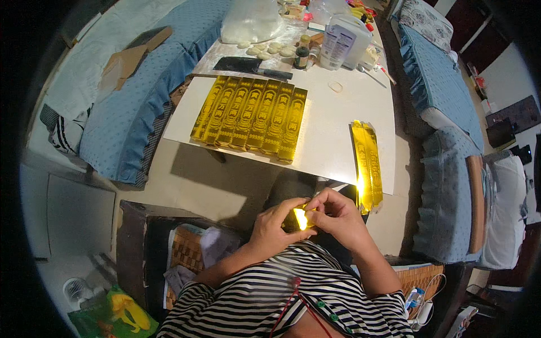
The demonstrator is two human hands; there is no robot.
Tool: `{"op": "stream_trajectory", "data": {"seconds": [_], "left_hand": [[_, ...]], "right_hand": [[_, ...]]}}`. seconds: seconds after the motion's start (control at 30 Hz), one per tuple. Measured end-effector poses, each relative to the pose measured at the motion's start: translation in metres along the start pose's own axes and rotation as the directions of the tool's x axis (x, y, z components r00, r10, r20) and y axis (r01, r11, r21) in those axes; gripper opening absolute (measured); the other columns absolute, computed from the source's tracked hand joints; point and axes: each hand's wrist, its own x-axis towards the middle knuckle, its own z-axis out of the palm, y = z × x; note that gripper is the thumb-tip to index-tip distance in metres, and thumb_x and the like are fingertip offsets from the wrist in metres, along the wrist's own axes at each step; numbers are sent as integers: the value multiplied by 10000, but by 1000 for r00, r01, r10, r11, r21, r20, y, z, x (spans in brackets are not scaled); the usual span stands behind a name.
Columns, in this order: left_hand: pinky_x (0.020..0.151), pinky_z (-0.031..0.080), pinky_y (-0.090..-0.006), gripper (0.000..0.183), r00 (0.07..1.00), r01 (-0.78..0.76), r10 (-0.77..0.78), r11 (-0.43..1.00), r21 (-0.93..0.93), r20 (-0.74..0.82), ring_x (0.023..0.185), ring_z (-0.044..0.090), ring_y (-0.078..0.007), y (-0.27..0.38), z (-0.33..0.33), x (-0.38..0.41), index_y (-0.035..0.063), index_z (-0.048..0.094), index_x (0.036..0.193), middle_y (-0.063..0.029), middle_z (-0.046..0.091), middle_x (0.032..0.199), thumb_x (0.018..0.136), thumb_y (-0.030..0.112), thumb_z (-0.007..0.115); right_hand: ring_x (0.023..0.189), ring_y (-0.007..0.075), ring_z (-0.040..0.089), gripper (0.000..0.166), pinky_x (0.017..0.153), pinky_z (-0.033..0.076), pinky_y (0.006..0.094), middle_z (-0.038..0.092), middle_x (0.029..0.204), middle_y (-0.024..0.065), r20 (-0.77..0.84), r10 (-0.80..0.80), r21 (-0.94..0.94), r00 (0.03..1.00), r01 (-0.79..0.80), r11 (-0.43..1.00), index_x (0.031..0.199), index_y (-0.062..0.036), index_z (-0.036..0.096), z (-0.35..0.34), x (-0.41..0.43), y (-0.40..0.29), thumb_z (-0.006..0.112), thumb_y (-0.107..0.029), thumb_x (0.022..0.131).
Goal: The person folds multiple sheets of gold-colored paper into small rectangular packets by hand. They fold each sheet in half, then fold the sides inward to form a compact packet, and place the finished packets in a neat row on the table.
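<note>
A shiny gold foil-card piece (301,219) is held close to my body, just off the table's front edge. My left hand (272,224) grips it from the left, thumb below and fingers above. At its right end, the thumb and fingers of my right hand (336,215) pinch the foil. Glare and my fingers hide much of its shape. On the white table (329,156) lies a row of several gold foil boxes (253,116), side by side and bearing writing. To the right, flat gold foil card blanks (367,164) overhang the front edge.
Behind the gold row lies a cleaver (249,67). Farther back are pale flat dough-like pieces (270,50), small bottles (301,55), a large plastic jug (340,42) and a clear plastic bag (251,21). A rubber band (335,86) and a spoon (370,75) lie right of centre. Blue-covered sofas (139,114) flank the table.
</note>
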Motion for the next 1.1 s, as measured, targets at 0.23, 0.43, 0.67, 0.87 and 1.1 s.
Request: {"op": "stream_trajectory", "data": {"seconds": [0.23,0.43,0.67,0.87,1.1], "left_hand": [[858,578,-392,693,983,-186,182,968,167,40,1024,722,-308,4,2,6,62,609,1276,-129,711,1214,672,198,918],[858,583,-387,664,975,-215,202,959,182,88,1015,727,-301,10,-1,9,47,613,1268,-130,706,1233,693,211,904],[850,587,-388,668,973,-227,214,956,187,84,989,734,-292,14,-3,10,48,613,1271,-129,711,1217,695,213,908],[857,591,-393,657,973,-223,206,957,187,105,998,732,-301,18,-6,11,35,599,1271,-156,706,1201,740,295,887],[875,590,-400,678,970,-232,207,948,218,130,1016,730,-306,15,-8,9,41,587,1291,-154,704,1213,749,319,883]], "right_hand": [[704,58,507,140,622,430,226,539,821,7,-79,-145,-223,986,124,967,909,-48,607,-8,-10,8,725,-46,833],[715,143,553,166,637,452,276,566,839,71,-63,-330,-389,942,281,877,907,-29,599,-7,-14,2,720,-23,794],[736,144,569,154,651,466,283,577,868,67,-38,-239,-343,970,212,915,923,-29,613,-11,-16,0,710,-10,804],[702,68,555,136,621,489,229,537,848,6,63,-168,-166,984,176,970,976,-31,597,-17,-13,5,674,27,880],[705,55,568,110,615,509,205,552,872,-8,146,-186,-303,972,223,927,1005,-32,577,-22,-9,6,662,2,943]]}}
